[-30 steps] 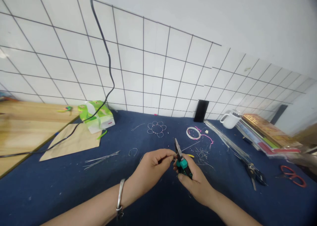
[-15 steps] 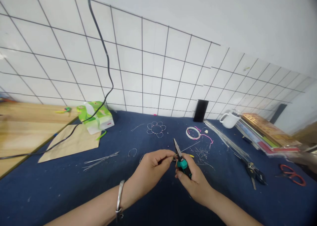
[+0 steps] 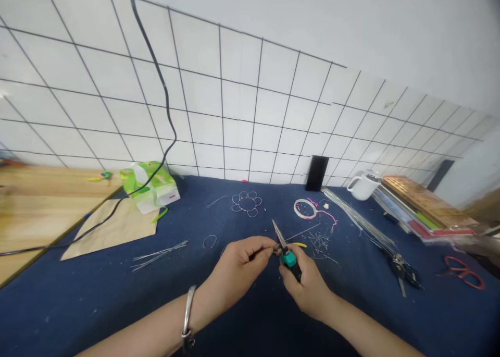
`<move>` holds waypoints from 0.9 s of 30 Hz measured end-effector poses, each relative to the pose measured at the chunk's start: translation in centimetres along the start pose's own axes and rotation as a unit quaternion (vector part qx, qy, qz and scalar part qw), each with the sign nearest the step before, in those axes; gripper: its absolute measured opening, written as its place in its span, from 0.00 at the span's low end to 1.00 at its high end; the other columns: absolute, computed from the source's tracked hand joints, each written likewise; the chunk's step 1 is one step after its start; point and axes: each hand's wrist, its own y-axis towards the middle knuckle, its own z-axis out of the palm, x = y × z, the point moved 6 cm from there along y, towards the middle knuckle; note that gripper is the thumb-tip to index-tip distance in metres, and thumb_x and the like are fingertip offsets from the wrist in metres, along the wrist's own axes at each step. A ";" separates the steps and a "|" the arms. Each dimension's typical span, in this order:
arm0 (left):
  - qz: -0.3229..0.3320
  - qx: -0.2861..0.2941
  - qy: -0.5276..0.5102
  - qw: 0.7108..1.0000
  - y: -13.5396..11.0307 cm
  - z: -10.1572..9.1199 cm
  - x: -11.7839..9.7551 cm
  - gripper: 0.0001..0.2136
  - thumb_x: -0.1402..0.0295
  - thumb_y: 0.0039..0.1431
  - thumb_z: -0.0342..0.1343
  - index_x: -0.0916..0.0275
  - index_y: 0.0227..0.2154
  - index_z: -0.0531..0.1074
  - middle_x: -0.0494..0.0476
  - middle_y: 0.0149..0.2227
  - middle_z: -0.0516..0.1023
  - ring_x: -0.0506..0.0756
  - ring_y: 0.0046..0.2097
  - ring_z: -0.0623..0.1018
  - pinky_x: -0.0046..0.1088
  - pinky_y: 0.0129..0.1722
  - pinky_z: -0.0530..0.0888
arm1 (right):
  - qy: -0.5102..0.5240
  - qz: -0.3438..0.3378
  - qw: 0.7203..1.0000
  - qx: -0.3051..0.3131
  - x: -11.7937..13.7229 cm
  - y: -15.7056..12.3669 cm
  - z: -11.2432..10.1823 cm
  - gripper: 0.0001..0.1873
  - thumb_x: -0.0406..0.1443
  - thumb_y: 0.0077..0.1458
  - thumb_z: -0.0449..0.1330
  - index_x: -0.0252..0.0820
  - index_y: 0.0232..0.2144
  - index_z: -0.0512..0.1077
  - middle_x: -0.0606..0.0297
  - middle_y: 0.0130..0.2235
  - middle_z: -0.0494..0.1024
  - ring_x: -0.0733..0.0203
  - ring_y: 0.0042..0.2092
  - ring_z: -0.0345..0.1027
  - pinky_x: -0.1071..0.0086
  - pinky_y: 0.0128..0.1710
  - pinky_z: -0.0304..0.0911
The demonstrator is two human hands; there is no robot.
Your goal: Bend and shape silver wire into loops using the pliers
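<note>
My right hand (image 3: 308,284) is wrapped round long-nose pliers (image 3: 288,255) with teal and black handles. Their slim jaws point up and away from me and look nearly closed. Close beside them, my left hand (image 3: 244,266) pinches a thin wire (image 3: 276,248), mostly hidden by the fingers. The two hands' fingertips almost meet at the pliers. Beyond them lies a flower-shaped wire frame (image 3: 247,204) with several looped petals. A small curved wire (image 3: 210,241) rests left of my left hand. Short wire pieces (image 3: 320,242) are scattered right of the pliers.
Straight wires (image 3: 160,255) lie at left, and a long wire bundle (image 3: 357,219) at right. A white ring with pink thread (image 3: 305,209), a white mug (image 3: 364,186), keys (image 3: 404,273), red-handled scissors (image 3: 463,272), stacked books (image 3: 425,206) and a green packet (image 3: 150,185) surround the work area.
The hands hold nearly the same pose. My right hand and the pliers have shifted very slightly; the camera view has tilted a little.
</note>
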 end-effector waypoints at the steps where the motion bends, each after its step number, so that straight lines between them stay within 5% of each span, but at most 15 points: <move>1: 0.001 0.003 0.005 1.000 -0.1 0.0 -0.1 0.11 0.72 0.57 0.46 0.59 0.34 0.74 0.50 0.34 0.77 0.50 0.35 0.73 0.25 0.37 0.68 | -0.009 -0.007 1.000 -0.001 -0.1 0.0 0.0 0.13 0.30 0.52 0.50 0.43 0.42 0.59 0.65 0.34 0.68 0.63 0.35 0.62 0.68 0.38 0.58; 6: 0.004 0.016 0.051 0.999 -0.2 0.0 -0.6 0.10 0.70 0.58 0.46 0.60 0.32 0.73 0.50 0.30 0.76 0.51 0.32 0.73 0.24 0.33 0.67 | -0.070 -0.060 0.996 -0.015 -0.4 0.4 -0.7 0.15 0.27 0.47 0.51 0.41 0.40 0.60 0.63 0.35 0.67 0.62 0.36 0.61 0.68 0.38 0.57; 13: 0.004 0.002 0.081 0.997 0.2 -1.2 -0.4 0.09 0.67 0.59 0.46 0.58 0.33 0.73 0.50 0.32 0.76 0.51 0.34 0.73 0.24 0.34 0.68 | -0.026 0.039 0.999 0.027 -1.0 1.2 -2.0 0.05 0.31 0.51 0.49 0.43 0.34 0.60 0.70 0.28 0.66 0.66 0.29 0.59 0.73 0.30 0.56; 17: 0.011 -0.028 0.131 0.991 0.2 -2.4 -0.2 0.09 0.65 0.58 0.48 0.56 0.36 0.73 0.50 0.35 0.77 0.52 0.37 0.75 0.24 0.35 0.69 | -0.188 0.096 0.977 0.032 -4.7 0.5 -5.6 0.10 0.32 0.50 0.51 0.43 0.37 0.61 0.67 0.33 0.69 0.63 0.33 0.62 0.72 0.32 0.54; 20: 0.032 -0.045 0.161 0.985 0.2 -2.8 -0.2 0.08 0.63 0.57 0.50 0.54 0.36 0.73 0.49 0.37 0.78 0.53 0.39 0.75 0.23 0.36 0.70 | -0.301 0.171 0.935 0.073 -9.1 -1.3 -9.0 0.09 0.32 0.50 0.51 0.41 0.37 0.62 0.62 0.35 0.70 0.61 0.35 0.64 0.71 0.34 0.53; 23: 0.048 -0.051 0.178 0.982 0.4 -2.7 -0.1 0.08 0.63 0.56 0.51 0.54 0.36 0.73 0.49 0.37 0.78 0.53 0.38 0.76 0.23 0.35 0.70 | -0.313 0.204 0.923 0.093 -11.8 -3.2 -11.7 0.07 0.31 0.49 0.53 0.40 0.34 0.63 0.61 0.33 0.70 0.60 0.34 0.65 0.71 0.33 0.52; 27: 0.051 -0.038 0.195 0.979 0.4 -2.1 0.1 0.09 0.62 0.56 0.50 0.55 0.36 0.73 0.50 0.35 0.78 0.54 0.35 0.77 0.23 0.30 0.70 | -0.297 0.197 0.926 0.121 -12.2 -4.1 -12.2 0.07 0.33 0.49 0.53 0.42 0.34 0.64 0.63 0.33 0.71 0.60 0.33 0.65 0.72 0.32 0.53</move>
